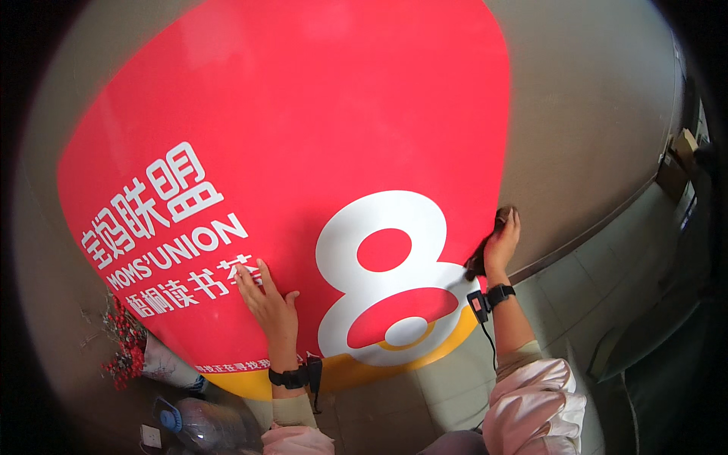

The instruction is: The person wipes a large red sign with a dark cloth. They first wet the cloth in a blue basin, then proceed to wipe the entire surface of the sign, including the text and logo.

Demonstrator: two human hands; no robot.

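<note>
A large red poster [303, 136] with white lettering, a big white numeral and a yellow strip along its bottom covers the grey wall in front of me. My left hand [265, 299] lies flat on it with fingers spread, low down near the lettering. My right hand [502, 239] is at the poster's right edge, closed on a small dark object [481, 254] that it presses against the wall there; what the object is I cannot tell. Both wrists wear black bands.
A bunch of dried red flowers [121, 345] leans at the lower left beside a clear water jug [201, 425] with a blue cap. A dark baseboard [591, 231] meets the pale tiled floor [576, 303]. Boxes [682, 159] stand at the far right.
</note>
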